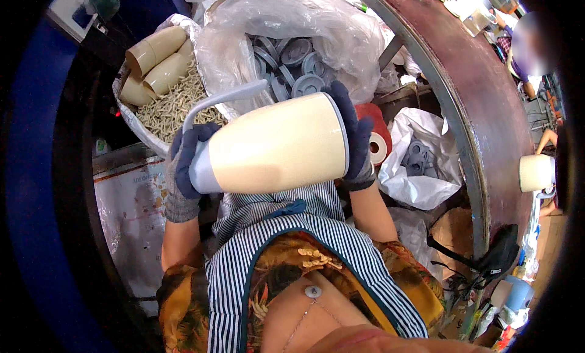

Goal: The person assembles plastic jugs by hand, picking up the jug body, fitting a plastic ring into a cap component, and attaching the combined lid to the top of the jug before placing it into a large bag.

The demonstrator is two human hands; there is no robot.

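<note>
A cream jug (pixel 280 146) with a grey collar and a long grey handle lies sideways in front of me, held between both gloved hands. My left hand (pixel 184 164) is closed round its narrow grey end, close to where the handle joins. Against the wide grey-rimmed end presses my right hand (pixel 356 133), its fingers bent over the rim. Just behind the jug, a clear plastic bag (pixel 228 45) holds several round grey parts (pixel 308 85). The face of the jug's wide end is turned away from view.
At the left, a white sack (pixel 131 118) holds beige pellets (pixel 173 109) and cream shells (pixel 164 72). A white bag (pixel 420 191) of small grey parts and a red object (pixel 376 124) sit right. The curved brown table (pixel 487 103) carries another cream jug (pixel 535 173); a person (pixel 518 63) is beyond.
</note>
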